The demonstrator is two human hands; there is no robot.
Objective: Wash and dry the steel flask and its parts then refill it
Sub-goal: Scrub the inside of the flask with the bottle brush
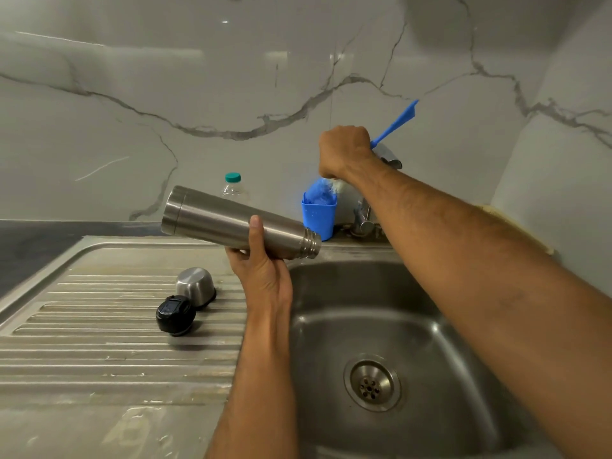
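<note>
The left hand (pixel 261 260) holds the flask (pixel 238 223) from below, fingers and thumb curled round the body. The flask lies almost level, open threaded mouth tipped slightly down over the sink's (pixel 463 376) back left corner.

The right hand (pixel 344 150) is fisted round the blue handle of a brush (pixel 394 124). The bristle end sits blurred at the top of the blue holder (pixel 319 217) by the tap (pixel 364 220), at the worktop's back edge.

Risks:
- The flask is gripped near mid-body by one hand only. If the steel is wet, it may slide and drop into the basin.
- Drawing the brush out at an angle could tip the holder, or knock the plastic bottle (pixel 233 187) behind the flask.
- Cup (pixel 195 286) and black stopper (pixel 175 314) rest touching on the ribbed drainer. A forearm sweep may roll them into the sink.
</note>
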